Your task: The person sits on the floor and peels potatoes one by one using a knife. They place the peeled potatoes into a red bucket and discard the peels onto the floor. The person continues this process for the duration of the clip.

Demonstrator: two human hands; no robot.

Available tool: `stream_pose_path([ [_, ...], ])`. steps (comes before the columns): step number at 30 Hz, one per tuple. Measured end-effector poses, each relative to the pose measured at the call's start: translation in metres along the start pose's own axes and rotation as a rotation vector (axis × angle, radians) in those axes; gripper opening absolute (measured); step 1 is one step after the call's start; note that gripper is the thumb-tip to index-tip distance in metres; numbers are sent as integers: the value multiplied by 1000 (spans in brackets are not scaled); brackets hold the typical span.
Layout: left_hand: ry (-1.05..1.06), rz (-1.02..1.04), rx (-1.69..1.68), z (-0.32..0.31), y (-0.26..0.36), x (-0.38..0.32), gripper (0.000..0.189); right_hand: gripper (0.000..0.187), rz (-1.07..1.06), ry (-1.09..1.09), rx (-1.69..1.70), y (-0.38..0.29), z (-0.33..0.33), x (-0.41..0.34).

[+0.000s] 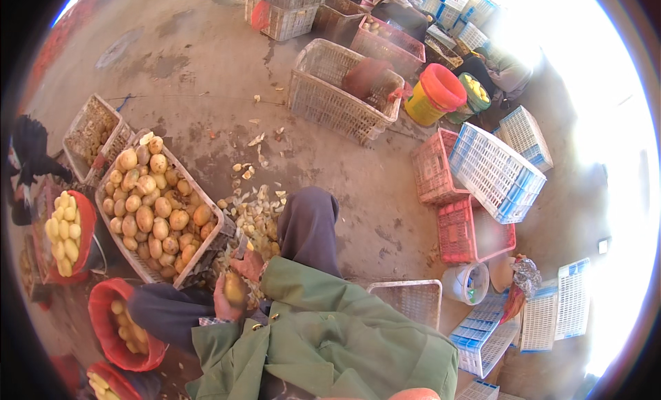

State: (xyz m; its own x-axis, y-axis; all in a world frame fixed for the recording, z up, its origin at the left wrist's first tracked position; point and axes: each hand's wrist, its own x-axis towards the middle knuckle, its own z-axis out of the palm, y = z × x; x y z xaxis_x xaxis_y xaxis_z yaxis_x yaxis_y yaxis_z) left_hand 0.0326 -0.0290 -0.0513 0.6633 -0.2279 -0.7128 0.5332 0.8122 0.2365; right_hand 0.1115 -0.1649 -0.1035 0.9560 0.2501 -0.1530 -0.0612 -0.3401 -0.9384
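My left hand [227, 301] grips an unpeeled-looking brown potato [236, 290] over my lap. Just above it, my right hand [249, 265] is closed around a small tool [240, 246], perhaps a peeler or knife; its blade end points away from me. Beside my knee stands a plastic crate [222, 229] heaped with unpeeled potatoes [145, 219]. Peelings [258, 214] lie in a pile on the ground between the crate and my other knee. A red-lined bucket [98, 322] by my leg holds peeled yellow potatoes [126, 327].
Another red-lined bucket [89, 219] of peeled potatoes stands at the left, near a person in dark clothes [32, 147]. A long crate [330, 103] and a red-rimmed yellow bucket [426, 103] are ahead. Red crates [450, 234] and white-blue crates [496, 167] stand at the right. People sit at the top.
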Motion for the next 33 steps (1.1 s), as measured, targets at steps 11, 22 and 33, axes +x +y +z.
stream_pose_path([
  [11, 12, 57, 105, -12, 1, 2, 35, 26, 152, -54, 16, -19, -5, 3],
  [22, 83, 213, -37, 11, 8, -16, 38, 14, 141, 56, 283, -13, 1, 13],
  [33, 68, 228, 59, -3, 4, -6, 45, 15, 311, 34, 699, -72, -40, 1],
])
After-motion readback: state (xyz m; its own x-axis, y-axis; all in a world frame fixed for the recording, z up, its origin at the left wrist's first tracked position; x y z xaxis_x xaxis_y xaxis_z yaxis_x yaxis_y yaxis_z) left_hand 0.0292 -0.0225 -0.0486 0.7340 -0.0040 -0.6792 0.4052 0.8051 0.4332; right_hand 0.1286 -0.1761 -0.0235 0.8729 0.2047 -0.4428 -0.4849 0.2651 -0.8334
